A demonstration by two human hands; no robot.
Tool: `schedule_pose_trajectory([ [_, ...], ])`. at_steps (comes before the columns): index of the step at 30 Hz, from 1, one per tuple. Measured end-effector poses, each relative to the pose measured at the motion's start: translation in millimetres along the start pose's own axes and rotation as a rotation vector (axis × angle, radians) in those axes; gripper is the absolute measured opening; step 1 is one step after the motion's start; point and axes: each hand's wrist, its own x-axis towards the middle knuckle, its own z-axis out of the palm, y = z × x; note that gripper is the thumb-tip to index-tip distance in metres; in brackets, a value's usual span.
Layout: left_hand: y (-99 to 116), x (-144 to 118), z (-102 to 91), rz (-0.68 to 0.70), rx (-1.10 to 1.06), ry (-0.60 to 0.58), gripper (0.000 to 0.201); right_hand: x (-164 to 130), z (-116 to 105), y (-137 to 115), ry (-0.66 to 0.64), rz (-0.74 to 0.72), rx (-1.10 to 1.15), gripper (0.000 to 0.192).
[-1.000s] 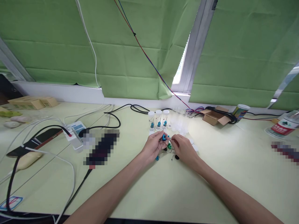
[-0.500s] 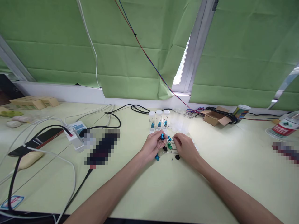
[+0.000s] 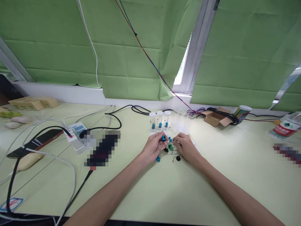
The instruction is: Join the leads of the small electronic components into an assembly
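Observation:
My left hand pinches a small shiny blue part between thumb and fingers. Just to its right, my right hand has its fingers bent together low over the table; what they hold is too small to make out. Between the hands lie another blue part, a green part, a black piece and thin metal rods. A blue part rests below my left wrist. Nearer me is a round black piece with a thin wire beside it.
Behind my hands stand three clear vials with white caps and blue parts inside. More clear containers sit beside them. An open cardboard box and a can are at back right. Cables and a power strip lie left.
My right hand has shifted slightly, its fingers changing position over the small parts. My left hand still holds the blue part in nearly the same place.

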Motion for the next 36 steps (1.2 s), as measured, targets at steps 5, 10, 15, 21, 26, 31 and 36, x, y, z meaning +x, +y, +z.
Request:
schedule_pose_trajectory([
  [5, -2.9, 0.8, -0.8, 0.000, 0.001, -0.023, 0.024, -1.1, 1.2, -1.9, -0.081, -0.016, -0.003, 0.016],
  [10, -4.5, -0.3, 0.0, -0.009, 0.014, -0.023, 0.025, -1.2, 2.8, -5.7, -0.127, 0.005, -0.034, 0.014],
  [15, -4.7, -0.9, 1.0, -0.021, 0.009, -0.015, 0.022, -1.0, 4.1, -7.8, -0.141, 0.017, -0.027, 0.013],
  [21, -4.1, -2.0, 2.6, -0.032, 0.025, -0.008, 0.020, -1.6, 5.8, -6.1, -0.120, 0.039, -0.012, 0.013],
  [26, -3.7, -2.5, 3.7, -0.042, 0.039, -0.002, 0.021, -1.7, 6.1, -5.2, -0.082, 0.051, 0.016, 0.011],
  [31, -3.5, -2.3, 3.6, -0.049, 0.042, -0.004, 0.020, -1.9, 5.5, -5.0, 0.005, 0.058, 0.074, 0.010],
  [36, -4.2, -1.7, 2.4, -0.042, 0.041, -0.020, 0.020, -0.6, 2.3, -8.9, 0.139, 0.070, 0.132, 0.010],
])
